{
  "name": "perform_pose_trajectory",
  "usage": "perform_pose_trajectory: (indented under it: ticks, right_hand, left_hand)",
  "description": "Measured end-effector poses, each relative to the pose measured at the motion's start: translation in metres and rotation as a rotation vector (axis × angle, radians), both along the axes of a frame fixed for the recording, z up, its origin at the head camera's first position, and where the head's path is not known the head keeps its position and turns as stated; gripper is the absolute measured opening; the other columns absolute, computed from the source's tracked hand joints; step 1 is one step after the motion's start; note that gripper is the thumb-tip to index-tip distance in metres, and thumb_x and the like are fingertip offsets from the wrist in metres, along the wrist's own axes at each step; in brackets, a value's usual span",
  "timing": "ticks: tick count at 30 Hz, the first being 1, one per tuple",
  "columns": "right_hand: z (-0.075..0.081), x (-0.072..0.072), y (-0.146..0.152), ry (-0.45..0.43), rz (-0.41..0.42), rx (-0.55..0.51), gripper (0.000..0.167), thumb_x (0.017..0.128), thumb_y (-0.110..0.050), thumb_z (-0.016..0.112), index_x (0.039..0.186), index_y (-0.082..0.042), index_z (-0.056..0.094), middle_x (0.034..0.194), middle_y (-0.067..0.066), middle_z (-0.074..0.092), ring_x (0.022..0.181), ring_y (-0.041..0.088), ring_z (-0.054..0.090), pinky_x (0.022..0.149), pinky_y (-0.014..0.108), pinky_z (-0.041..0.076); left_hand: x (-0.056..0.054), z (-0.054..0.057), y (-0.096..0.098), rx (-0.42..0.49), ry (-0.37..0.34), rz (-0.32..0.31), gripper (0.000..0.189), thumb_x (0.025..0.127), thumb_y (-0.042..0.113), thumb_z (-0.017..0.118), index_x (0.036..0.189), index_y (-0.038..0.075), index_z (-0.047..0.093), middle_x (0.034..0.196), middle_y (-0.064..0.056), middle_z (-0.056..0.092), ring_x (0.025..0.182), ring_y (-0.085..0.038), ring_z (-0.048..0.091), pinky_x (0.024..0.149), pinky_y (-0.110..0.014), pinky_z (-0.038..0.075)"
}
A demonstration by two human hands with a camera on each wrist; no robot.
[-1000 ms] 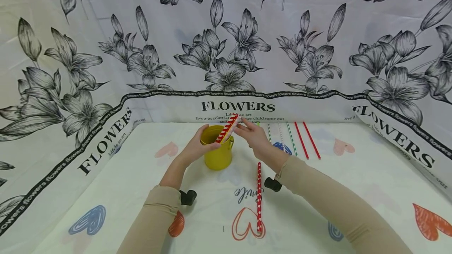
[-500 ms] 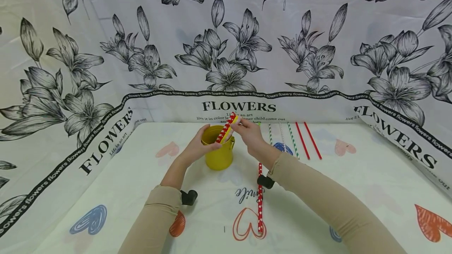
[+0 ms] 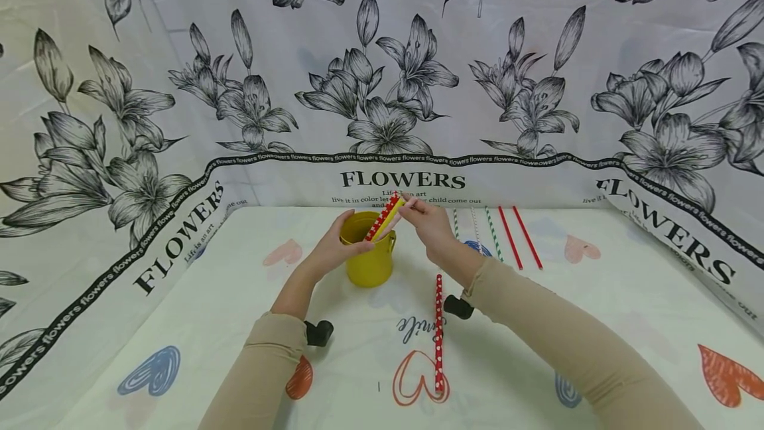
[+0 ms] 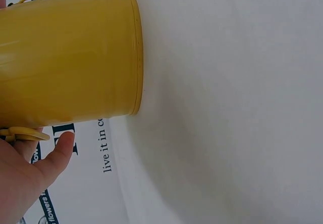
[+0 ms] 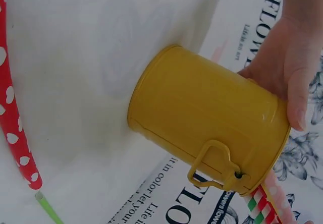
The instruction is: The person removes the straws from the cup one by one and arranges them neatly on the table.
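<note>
A yellow metal bucket [image 3: 369, 272] with small side handles stands upright on the table. My left hand [image 3: 330, 245] holds it at the rim, fingers on the far left side and thumb along the near edge. Several paper straws lean out of the bucket to the right: a red one with white marks [image 3: 381, 219], a yellow one [image 3: 391, 215] and a pale pink one [image 3: 401, 210]. At their upper ends, my right hand [image 3: 432, 225] pinches the pink straw between thumb and fingers. A green-striped straw [image 5: 255, 209] also shows at the bucket's mouth in the right wrist view.
A red straw with white hearts [image 3: 438, 334] lies in front of the bucket. To the right at the back lie green-and-white straws [image 3: 493, 234], a pale one [image 3: 475, 221] and two plain red straws [image 3: 510, 237]. A printed curtain [image 3: 382, 85] rises behind the table.
My right hand has shifted slightly right over the last half second, and the pink straw's top now stands further from the others. The left hand and bucket have stayed put.
</note>
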State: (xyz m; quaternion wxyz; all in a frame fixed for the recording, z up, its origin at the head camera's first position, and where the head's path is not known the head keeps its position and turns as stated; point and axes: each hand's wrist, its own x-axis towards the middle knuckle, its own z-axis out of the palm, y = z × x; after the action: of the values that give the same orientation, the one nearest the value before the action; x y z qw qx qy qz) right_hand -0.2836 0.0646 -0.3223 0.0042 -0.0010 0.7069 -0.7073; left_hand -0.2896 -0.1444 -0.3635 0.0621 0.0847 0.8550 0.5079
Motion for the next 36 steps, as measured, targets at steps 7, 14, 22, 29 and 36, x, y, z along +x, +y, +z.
perform_pose_trajectory:
  ticks: [7, 14, 22, 29, 36]
  right_hand:
    - [0.008, 0.005, 0.013, -0.01, 0.01, -0.012, 0.036, 0.097, -0.019, 0.062, 0.132, -0.007, 0.06, 0.147, -0.003, 0.045, 0.142, 0.021, 0.031, 0.116, 0.053, 0.018]
    - [0.019, 0.013, 0.029, -0.023, 0.018, -0.006, 0.037, 0.099, -0.023, 0.059, 0.134, -0.012, 0.06, 0.146, -0.003, 0.047, 0.142, 0.021, 0.03, 0.113, 0.057, 0.022]
    - [0.027, 0.021, 0.052, 0.006, 0.02, 0.025, 0.039, 0.1, -0.027, 0.057, 0.135, -0.011, 0.059, 0.153, -0.009, 0.037, 0.142, 0.018, 0.029, 0.11, 0.059, 0.027]
    - [0.034, 0.025, 0.073, 0.053, 0.081, -0.044, 0.044, 0.101, -0.021, 0.054, 0.143, -0.007, 0.049, 0.153, -0.002, 0.038, 0.135, 0.021, 0.042, 0.11, 0.056, 0.03]
    - [0.042, 0.029, 0.089, 0.096, 0.071, -0.047, 0.047, 0.101, -0.023, 0.055, 0.145, -0.01, 0.046, 0.125, -0.006, 0.065, 0.113, 0.012, 0.06, 0.104, 0.048, 0.039]
  left_hand:
    - [0.0, 0.0, -0.001, -0.004, 0.006, 0.0, 0.098, 0.083, 0.046, 0.075, 0.156, 0.021, 0.014, 0.156, -0.011, 0.027, 0.14, -0.033, 0.028, 0.113, -0.056, 0.024]
    - [-0.002, -0.001, -0.002, 0.002, -0.003, -0.004, 0.097, 0.084, 0.044, 0.075, 0.156, 0.021, 0.013, 0.156, -0.012, 0.026, 0.14, -0.034, 0.027, 0.113, -0.055, 0.023]
    - [-0.001, 0.0, -0.001, -0.011, 0.0, -0.004, 0.1, 0.082, 0.047, 0.075, 0.156, 0.02, 0.013, 0.155, -0.013, 0.026, 0.14, -0.035, 0.027, 0.113, -0.056, 0.024]
    - [-0.001, 0.0, -0.002, -0.006, 0.002, -0.004, 0.097, 0.084, 0.044, 0.074, 0.156, 0.021, 0.013, 0.155, -0.012, 0.027, 0.14, -0.034, 0.027, 0.114, -0.055, 0.022]
    - [-0.003, -0.001, -0.002, -0.01, 0.014, -0.012, 0.097, 0.084, 0.044, 0.074, 0.156, 0.021, 0.013, 0.155, -0.013, 0.027, 0.141, -0.035, 0.026, 0.114, -0.056, 0.021]
